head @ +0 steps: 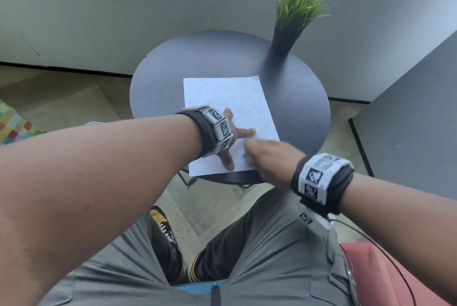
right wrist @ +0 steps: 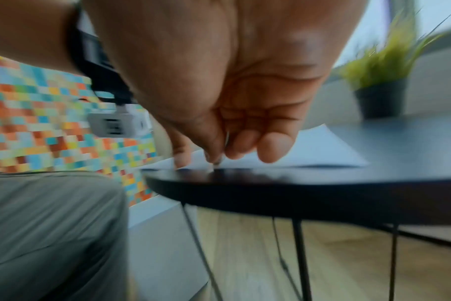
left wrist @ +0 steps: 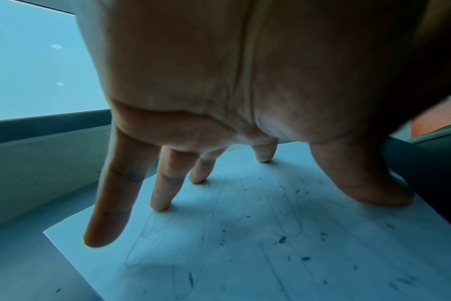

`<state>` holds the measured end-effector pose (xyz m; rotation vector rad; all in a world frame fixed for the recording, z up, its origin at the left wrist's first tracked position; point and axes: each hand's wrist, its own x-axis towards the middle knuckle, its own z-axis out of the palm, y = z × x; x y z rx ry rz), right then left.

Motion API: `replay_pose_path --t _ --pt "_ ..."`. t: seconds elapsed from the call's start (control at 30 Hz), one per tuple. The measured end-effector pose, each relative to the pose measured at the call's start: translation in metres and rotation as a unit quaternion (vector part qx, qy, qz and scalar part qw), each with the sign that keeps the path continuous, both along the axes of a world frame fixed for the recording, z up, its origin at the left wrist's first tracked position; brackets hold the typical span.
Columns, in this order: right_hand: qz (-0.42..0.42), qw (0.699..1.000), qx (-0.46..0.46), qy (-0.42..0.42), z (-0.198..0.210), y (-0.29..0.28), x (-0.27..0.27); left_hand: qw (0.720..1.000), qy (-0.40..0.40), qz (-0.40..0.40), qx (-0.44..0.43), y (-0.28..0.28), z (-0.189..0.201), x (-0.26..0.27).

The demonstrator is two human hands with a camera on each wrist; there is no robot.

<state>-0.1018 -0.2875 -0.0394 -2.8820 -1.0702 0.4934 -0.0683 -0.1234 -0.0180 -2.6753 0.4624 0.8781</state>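
Observation:
A white sheet of paper [head: 230, 98] with faint pencil loops lies on a round dark table [head: 296, 98]. My left hand [head: 237, 138] presses it down with spread, straight fingers. In the left wrist view three fingertips [left wrist: 160, 203] and the thumb touch the paper [left wrist: 270, 244], the little finger is lifted, and dark crumbs are scattered over the sheet. My right hand [head: 257, 151], blurred, sits at the sheet's near right edge beside the left thumb. Its curled fingers [right wrist: 245, 146] pinch a small pale piece [right wrist: 215, 163] whose tip touches the paper [right wrist: 322, 146] near the table rim [right wrist: 296, 183].
A green grass plant in a black pot [head: 294, 14] stands at the table's far right, also in the right wrist view [right wrist: 381, 91]. My knees sit just below the near table edge. A multicoloured checked seat [head: 12, 122] is at left, a red cushion [head: 371, 268] and a dark grey block [head: 408, 120] at right.

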Motion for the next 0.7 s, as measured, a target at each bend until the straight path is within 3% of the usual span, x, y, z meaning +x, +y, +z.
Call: replay_pose_path --t 0.07,0.23,0.4,0.5,0.57,0.7 --pt "0.044 0.999 0.000 0.030 0.000 0.000 -0.012 1.000 0.001 0.003 0.006 0.000 0.001 0.000" --pt "-0.127 0.991 -0.022 -0.017 0.008 -0.019 0.024 1.000 0.001 0.023 -0.007 0.003 0.005 -0.006" --pt "-0.029 0.999 0.011 0.009 -0.004 0.004 -0.014 0.999 -0.003 0.048 -0.011 0.009 0.004 -0.013" --pt "-0.141 0.990 -0.006 0.002 0.003 -0.012 0.014 0.998 -0.023 0.053 -0.017 0.009 0.004 -0.020" --pt "-0.171 0.985 -0.017 -0.010 0.007 -0.013 0.020 0.998 -0.037 0.052 -0.020 0.009 0.002 -0.022" --pt "-0.061 0.998 -0.020 0.016 -0.002 0.012 -0.017 0.997 -0.060 0.044 -0.017 0.010 0.000 -0.023"
